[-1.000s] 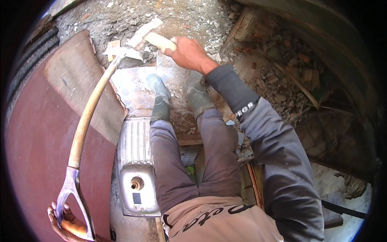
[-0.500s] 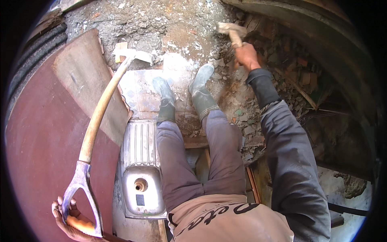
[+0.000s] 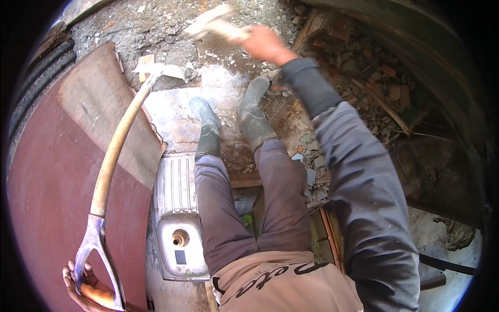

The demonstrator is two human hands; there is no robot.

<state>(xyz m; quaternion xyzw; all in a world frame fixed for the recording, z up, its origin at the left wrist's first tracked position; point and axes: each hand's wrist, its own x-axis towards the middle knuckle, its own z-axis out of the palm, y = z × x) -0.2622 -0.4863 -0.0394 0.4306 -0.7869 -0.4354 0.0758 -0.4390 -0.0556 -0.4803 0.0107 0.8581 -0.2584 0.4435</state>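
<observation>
My left hand (image 3: 74,292), at the lower left, is wrapped round the orange grip of a shovel (image 3: 110,164) with a D-shaped handle and a curved wooden shaft. The shovel slants away from me, its whitish blade near the edge of the tiles and broken ground. At the far middle, my right hand (image 3: 266,46) is closed on the handle of a hammer (image 3: 210,23). The hammer's head points left over the grey rubble. Hand and hammer are blurred by motion, and I cannot tell whether the head touches the ground.
My boots (image 3: 253,112) stand on worn floor tiles (image 3: 174,117). A metal sink (image 3: 176,182) with a drainboard lies left of my legs. Beyond it leans a red-brown board (image 3: 62,203). Broken rubble (image 3: 317,161) and a wooden strip (image 3: 387,106) lie on the right.
My right hand has swung the hammer leftward and slightly farther away, across the far ground. The left hand and shovel have shifted slightly left in view, with the grip kept.
</observation>
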